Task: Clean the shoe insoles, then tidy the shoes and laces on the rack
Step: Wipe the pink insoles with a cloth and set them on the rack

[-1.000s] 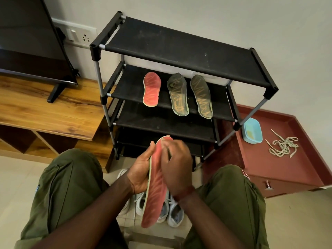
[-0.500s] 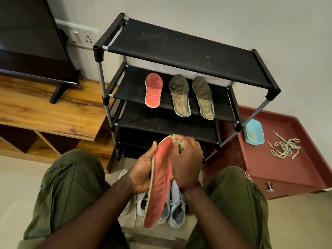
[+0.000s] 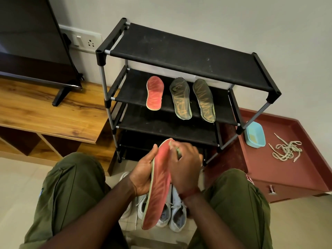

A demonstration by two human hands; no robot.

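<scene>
Scrubbing with the right hand (image 3: 185,168), curled tight round a small greenish pad (image 3: 178,152) too blurred to name for sure, up at the toe end of the held red insole (image 3: 159,191). Bracing that insole from the left with the left hand (image 3: 143,175), half-closed round its edge, thumb up near the toe. Holding it on edge between the knees, toe pointing far toward the rack, heel near the body. Glancing down past it: pale shoes (image 3: 173,214) on the floor directly below, near the foot of the rack, not yet on any shelf. Moving out to the black rack (image 3: 179,56): on the second shelf down, a matching red insole (image 3: 154,93) at the left, then a dark insole (image 3: 180,98) and a second dark insole (image 3: 203,100) to its right, all flat and apart from one another. Looks like three of four already laid out, probably cleaned, though impossible to judge how clean from here; the fourth apparently mid-scrub. Further right, on the maroon cabinet top (image 3: 287,178), a blue tub (image 3: 255,134) just beside the rack's leg and a loose tangle of laces (image 3: 287,150) near it, well apart from the shoes. Left to do, by the look of it: finishing this insole, then lifting the shoes onto the rack and sorting out those laces.
</scene>
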